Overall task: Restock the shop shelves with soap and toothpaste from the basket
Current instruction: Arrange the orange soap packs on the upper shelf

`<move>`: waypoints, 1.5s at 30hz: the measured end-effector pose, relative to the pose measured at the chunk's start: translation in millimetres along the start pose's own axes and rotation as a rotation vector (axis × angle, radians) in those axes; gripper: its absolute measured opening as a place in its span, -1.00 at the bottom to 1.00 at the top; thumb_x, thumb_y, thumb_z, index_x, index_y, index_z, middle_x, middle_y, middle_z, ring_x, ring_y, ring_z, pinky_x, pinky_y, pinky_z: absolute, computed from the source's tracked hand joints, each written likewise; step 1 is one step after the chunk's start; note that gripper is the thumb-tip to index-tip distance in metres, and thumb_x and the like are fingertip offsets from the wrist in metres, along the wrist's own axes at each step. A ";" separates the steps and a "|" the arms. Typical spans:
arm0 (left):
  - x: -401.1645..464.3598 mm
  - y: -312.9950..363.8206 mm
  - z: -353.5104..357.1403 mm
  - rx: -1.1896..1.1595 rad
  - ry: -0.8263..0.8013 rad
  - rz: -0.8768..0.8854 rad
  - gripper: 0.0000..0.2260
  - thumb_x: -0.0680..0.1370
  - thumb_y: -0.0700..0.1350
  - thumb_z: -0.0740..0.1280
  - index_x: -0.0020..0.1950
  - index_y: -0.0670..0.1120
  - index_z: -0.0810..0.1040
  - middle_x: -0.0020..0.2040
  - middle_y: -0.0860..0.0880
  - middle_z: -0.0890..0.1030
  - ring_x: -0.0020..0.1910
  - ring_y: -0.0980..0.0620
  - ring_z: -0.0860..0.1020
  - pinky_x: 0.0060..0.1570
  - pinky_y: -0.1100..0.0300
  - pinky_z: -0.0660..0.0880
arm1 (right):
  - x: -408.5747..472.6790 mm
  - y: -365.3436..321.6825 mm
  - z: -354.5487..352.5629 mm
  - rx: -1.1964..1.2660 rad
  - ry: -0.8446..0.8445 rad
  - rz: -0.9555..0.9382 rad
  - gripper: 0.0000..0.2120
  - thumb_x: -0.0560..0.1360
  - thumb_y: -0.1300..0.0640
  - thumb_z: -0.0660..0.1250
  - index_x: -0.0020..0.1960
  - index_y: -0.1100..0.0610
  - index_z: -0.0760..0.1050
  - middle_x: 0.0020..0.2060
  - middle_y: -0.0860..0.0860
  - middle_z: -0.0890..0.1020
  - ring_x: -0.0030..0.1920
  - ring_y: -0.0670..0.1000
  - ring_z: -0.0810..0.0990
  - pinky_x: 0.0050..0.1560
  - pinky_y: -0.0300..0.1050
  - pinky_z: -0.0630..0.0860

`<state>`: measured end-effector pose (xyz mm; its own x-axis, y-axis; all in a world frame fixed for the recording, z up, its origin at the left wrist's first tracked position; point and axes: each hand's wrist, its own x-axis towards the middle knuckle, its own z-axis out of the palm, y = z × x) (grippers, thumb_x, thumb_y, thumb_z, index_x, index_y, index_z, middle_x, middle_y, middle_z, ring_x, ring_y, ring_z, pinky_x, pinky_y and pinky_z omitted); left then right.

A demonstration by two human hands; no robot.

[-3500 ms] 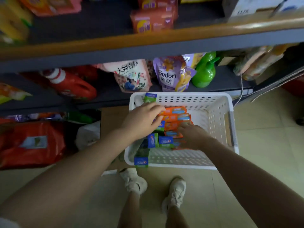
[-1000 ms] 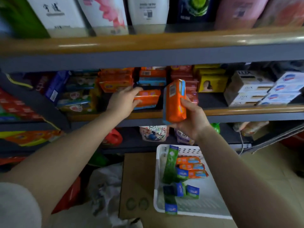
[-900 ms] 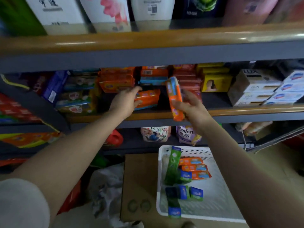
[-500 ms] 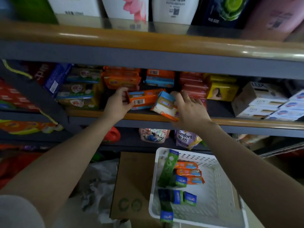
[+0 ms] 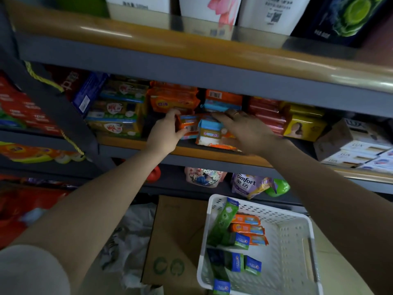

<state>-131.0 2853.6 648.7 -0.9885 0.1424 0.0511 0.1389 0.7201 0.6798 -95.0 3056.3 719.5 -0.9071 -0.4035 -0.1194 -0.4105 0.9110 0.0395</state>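
At nine o'clock of the shelf gap, yellow-and-green soap packs (image 5: 116, 112) stand stacked, with orange wrapped packs (image 5: 173, 101) just beside them toward the middle. The left hand (image 5: 164, 134) grips an orange soap pack (image 5: 188, 126) at its left end, fingers curled round the wrapper, thumb underneath. Touching it on the right lies a second soap pack (image 5: 212, 135), blue end-flap forward, resting on the wooden shelf lip (image 5: 131, 141). The right hand (image 5: 247, 129) lies over it with fingers nearly straight and spread — pressing, not pinching.

These packs look light, stiff as a block, and glossy in their wrap, so I judge they would slide easily; holding across the short ends seems safer than by the crimped flaps.

Room is tight: the upper shelf rail (image 5: 191, 50) hangs low at twelve o'clock, red packs (image 5: 263, 111) crowd three o'clock, and the open slot is only the dark gap behind the hands. At five o'clock, below, the white basket (image 5: 306, 237) holds more orange soap (image 5: 247, 227) and green-and-blue toothpaste boxes (image 5: 236, 261).
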 end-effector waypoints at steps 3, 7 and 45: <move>3.4 -5.5 -4.4 -0.026 -0.071 0.031 -0.53 0.49 -0.15 0.38 0.34 -0.16 0.31 0.23 -0.21 0.55 0.18 -0.17 0.55 0.16 -0.08 0.51 | 11.0 -6.1 -0.8 0.003 0.015 0.009 -0.48 0.54 0.07 0.23 0.46 0.11 0.21 0.40 0.16 0.36 0.38 0.21 0.31 0.33 0.05 0.27; 1.2 -15.4 -14.2 -0.014 -0.189 0.068 -0.41 0.49 -0.21 0.36 0.45 -0.10 0.17 0.36 -0.15 0.45 0.31 -0.09 0.45 0.29 -0.02 0.42 | 15.0 -15.6 16.9 0.227 -0.017 0.057 -0.54 0.52 0.18 0.28 0.40 0.15 0.31 0.33 0.21 0.42 0.33 0.23 0.36 0.33 0.05 0.28; -25.8 -5.6 -22.1 0.132 -0.194 0.140 -0.55 0.54 -0.03 0.30 0.40 -0.01 0.27 0.31 -0.09 0.49 0.18 -0.09 0.53 0.08 -0.03 0.54 | 70.4 38.3 36.9 0.231 -0.244 -0.037 -0.24 0.39 0.16 0.46 0.46 0.06 0.14 0.42 0.13 0.30 0.36 0.16 0.37 0.26 -0.09 0.38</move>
<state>-107.6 2830.8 659.7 -0.9307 0.3657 -0.0118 0.2930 0.7643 0.5744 -171.1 3065.9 676.0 -0.8319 -0.4296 -0.3514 -0.3853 0.9027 -0.1915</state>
